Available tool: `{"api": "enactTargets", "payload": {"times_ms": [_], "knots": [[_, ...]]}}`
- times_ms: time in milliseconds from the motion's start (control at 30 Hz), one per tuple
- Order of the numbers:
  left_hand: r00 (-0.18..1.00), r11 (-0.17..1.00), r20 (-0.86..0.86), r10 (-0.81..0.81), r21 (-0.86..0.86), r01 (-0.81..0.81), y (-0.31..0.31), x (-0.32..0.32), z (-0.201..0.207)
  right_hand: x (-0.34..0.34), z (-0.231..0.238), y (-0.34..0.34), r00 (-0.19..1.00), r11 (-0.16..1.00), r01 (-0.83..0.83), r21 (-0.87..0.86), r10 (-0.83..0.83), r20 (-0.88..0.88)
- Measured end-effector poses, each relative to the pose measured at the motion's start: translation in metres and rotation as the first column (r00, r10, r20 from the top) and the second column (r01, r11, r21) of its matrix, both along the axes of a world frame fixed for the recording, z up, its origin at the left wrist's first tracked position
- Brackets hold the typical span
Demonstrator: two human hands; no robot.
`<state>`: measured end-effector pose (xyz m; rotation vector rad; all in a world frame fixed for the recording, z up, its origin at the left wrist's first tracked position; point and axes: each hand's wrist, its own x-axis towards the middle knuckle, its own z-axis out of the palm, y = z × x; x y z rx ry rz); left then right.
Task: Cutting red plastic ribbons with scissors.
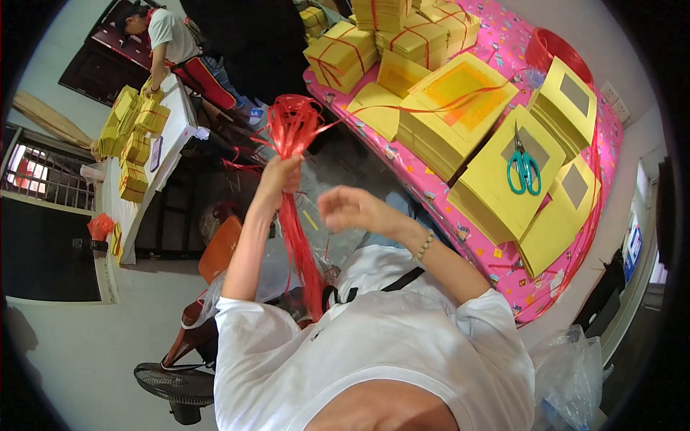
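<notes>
My left hand [281,179] is closed around a thick bundle of red plastic ribbon [296,118]. The looped end bunches up above my fist, and long strands hang below it past my forearm. A single strand stretches right from the bundle toward the yellow paper stacks. Just right of the bundle, my right hand [352,210] hangs in the air with loosely bent fingers, slightly blurred, and nothing shows in it. A beaded bracelet [425,245] circles that wrist. Scissors with teal handles [524,172] lie on a yellow paper stack [496,194] to the right.
A pink patterned cloth [431,205] covers the table at right, bearing several yellow stacks, some tied with red ribbon, and a red basket [559,56]. At the left, another person [172,43] leans over a white table [167,169] with yellow bundles. A black fan [176,384] stands lower left.
</notes>
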<state>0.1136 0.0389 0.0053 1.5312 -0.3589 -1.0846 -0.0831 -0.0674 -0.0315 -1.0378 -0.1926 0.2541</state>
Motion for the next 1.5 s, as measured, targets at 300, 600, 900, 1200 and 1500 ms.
{"api": "enactTargets", "payload": {"times_ms": [300,600,900,1200,1500], "knots": [[0.806,0.99,0.578,-0.126,0.02,0.141,0.033,-0.12,-0.012,0.037,0.008,-0.004,0.839,0.657,0.529,0.538,-0.499,-0.215],[0.772,0.998,0.636,-0.019,-0.034,0.053,0.061,-0.171,-0.017,0.009,0.035,-0.05,0.781,0.666,0.565,0.487,-0.623,-0.054],[0.612,0.997,0.79,-0.037,-0.009,0.073,0.044,-0.172,-0.012,-0.026,-0.014,0.013,0.966,0.834,0.244,0.495,-0.166,-0.197],[0.63,0.991,0.766,-0.13,0.086,0.1,0.041,-0.177,0.013,-0.002,0.031,-0.005,0.871,0.758,0.489,0.431,-0.444,-0.208],[0.668,0.986,0.725,-0.166,0.11,0.126,0.038,-0.155,0.01,0.02,0.089,-0.083,0.793,0.544,0.531,0.65,-0.588,-0.156]]}}
